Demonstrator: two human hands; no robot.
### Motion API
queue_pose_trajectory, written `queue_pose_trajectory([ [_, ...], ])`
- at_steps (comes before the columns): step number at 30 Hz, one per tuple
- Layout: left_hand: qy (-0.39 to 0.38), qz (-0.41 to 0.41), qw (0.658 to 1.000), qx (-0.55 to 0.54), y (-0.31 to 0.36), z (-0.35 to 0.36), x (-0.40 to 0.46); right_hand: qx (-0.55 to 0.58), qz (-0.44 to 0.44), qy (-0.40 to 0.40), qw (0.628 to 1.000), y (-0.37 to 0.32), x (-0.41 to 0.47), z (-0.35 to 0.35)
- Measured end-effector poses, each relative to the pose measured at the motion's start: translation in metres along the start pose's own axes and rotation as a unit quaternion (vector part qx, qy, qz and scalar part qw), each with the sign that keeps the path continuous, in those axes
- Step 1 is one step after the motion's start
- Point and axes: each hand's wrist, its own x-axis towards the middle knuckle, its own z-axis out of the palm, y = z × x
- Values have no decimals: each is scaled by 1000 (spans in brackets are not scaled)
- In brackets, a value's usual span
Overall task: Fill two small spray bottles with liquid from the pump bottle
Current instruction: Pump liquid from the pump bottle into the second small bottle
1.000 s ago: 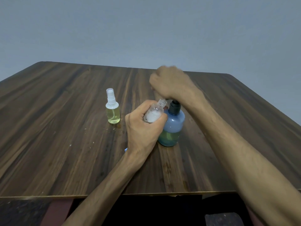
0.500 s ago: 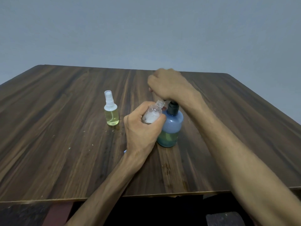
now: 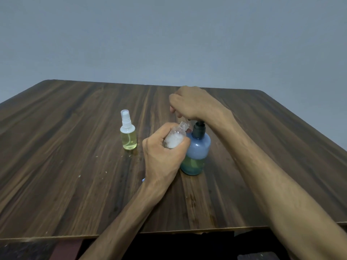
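Observation:
A blue pump bottle (image 3: 197, 152) stands upright mid-table, with yellowish liquid in its lower part. My right hand (image 3: 193, 104) sits on top of its pump, fingers curled down over the head and hiding it. My left hand (image 3: 161, 158) grips a small clear spray bottle (image 3: 175, 138) with no cap. It is tilted, and its open neck is close beside the pump's black collar (image 3: 198, 131). White foam shows inside it. A second small spray bottle (image 3: 128, 136), with a white sprayer on and holding yellow liquid, stands upright to the left.
The dark wooden table (image 3: 75, 175) carries a few pale specks near the capped bottle. A small pale item (image 3: 143, 180) peeks out from under my left wrist. The table's front edge is near my body, and a plain grey wall lies behind.
Both hands and all three bottles hold nearly the same places. A short bit of pump stem now shows under my right hand.

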Motion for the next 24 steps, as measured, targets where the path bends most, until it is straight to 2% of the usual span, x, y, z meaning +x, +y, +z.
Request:
queue_pose_trajectory([
  [2,2,6,1000,-2,0,0,1,9,-2,9,1000,1,2,-3],
  [5,2,3,1000,7,0,2,2,-8,11,-32,999,2,1,5],
  [9,1,9,1000,-3,-1,1,2,4,2,-1,1000,1,0,0],
  [13,3,1,1000,5,0,2,3,-7,15,-44,999,0,0,3],
  [17,0,3,1000,-2,1,1,2,-10,9,-8,1000,-2,1,-3],
  [21,-1,6,1000,4,1,1,2,-22,15,-57,998,-3,-3,2],
  [24,-3,3,1000,-5,2,1,1,-1,10,-22,1000,-4,-1,-3],
])
